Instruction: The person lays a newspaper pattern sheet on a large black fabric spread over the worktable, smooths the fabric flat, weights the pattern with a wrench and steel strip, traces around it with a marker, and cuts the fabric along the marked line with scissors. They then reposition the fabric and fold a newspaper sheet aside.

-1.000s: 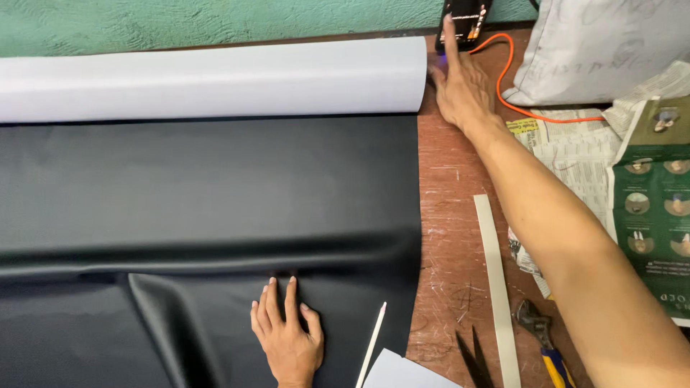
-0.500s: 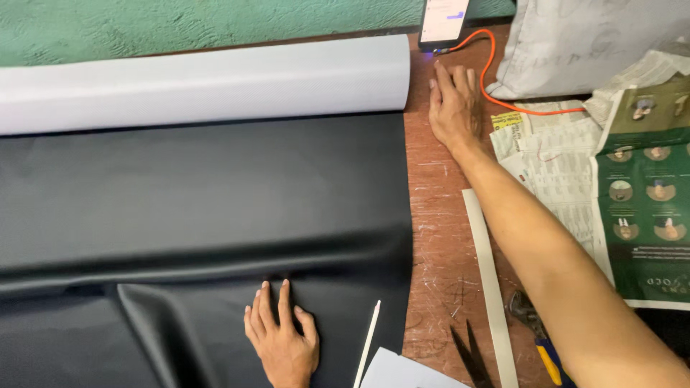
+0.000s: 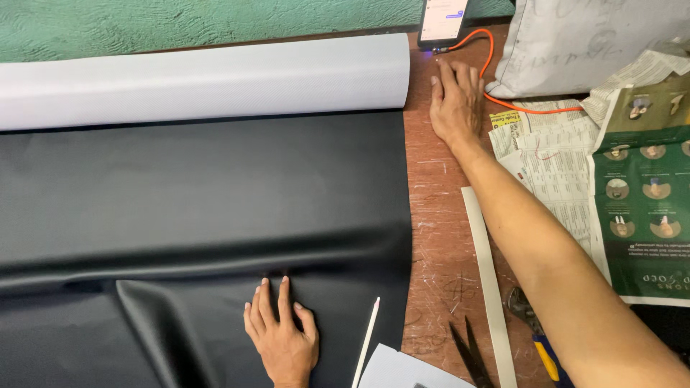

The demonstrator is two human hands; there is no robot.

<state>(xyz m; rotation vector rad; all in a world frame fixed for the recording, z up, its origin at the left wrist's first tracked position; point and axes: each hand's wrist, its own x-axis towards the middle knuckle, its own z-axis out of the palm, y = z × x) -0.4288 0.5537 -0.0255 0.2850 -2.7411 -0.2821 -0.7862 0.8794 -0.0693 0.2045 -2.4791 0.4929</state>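
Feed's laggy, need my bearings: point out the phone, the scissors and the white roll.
phone point(image 3: 443, 19), head view, middle of its lit screen.
scissors point(image 3: 467, 352), head view, on the dark blades.
white roll point(image 3: 208, 82), head view, middle of its length.

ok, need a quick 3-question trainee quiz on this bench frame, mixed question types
1. True or false: the left hand lies flat on the black sheet.
2. What does the right hand rest on? A) the white roll B) the bare wooden table C) the scissors
3. Fill in: the phone at the far edge has an ______ cable plugged in.

Key: 1 true. 2 B; the hand is flat on the table, just right of the white roll, near the phone. 3 orange.
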